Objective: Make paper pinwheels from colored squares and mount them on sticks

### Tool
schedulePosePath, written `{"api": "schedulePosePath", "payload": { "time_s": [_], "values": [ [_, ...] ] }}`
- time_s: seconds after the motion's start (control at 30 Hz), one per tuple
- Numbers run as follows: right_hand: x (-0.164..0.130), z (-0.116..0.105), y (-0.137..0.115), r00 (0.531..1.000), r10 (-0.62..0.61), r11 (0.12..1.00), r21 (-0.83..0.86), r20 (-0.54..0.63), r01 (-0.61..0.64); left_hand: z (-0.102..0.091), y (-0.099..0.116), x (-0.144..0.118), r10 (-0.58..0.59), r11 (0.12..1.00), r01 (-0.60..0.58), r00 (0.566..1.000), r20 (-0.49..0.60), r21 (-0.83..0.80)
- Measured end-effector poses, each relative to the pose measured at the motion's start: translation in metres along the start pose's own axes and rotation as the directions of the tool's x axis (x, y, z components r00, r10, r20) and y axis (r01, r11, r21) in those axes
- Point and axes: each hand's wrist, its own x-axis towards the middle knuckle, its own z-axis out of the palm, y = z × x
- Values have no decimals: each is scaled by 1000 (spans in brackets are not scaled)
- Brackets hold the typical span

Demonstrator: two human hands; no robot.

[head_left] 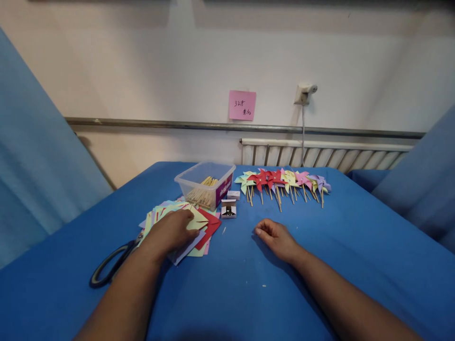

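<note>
My left hand is over a loose pile of coloured paper squares, its thumb and fingers closed on a pale yellow paper square with cut slits. Under and beside that sheet lie a red paper square and a lilac one. My right hand rests on the blue tabletop in a loose fist; nothing shows between its fingers. Left of the pile, scissors with dark handles lie partly hidden by my left forearm and the paper.
Behind the pile stands a clear plastic box of thin wooden sticks. Beside it are an open small box of shiny metal pins and a small white box. Several paper pinwheels lie at the back right. Paper scraps dot the blue table.
</note>
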Motion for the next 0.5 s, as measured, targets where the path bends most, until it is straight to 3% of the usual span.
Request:
{"api": "schedulePosePath", "payload": {
  "time_s": [0.37, 0.5],
  "values": [
    [-1, 1, -3, 1000, 6, 999, -35, 14, -6, -3, -4, 2, -133, 988, 134, 991, 22, -75],
    [0, 3, -2, 1000, 13, 999, -32, -4, -13, -10, 1, -1, -159, 987, 158, 985, -63, -14]
  ]
}}
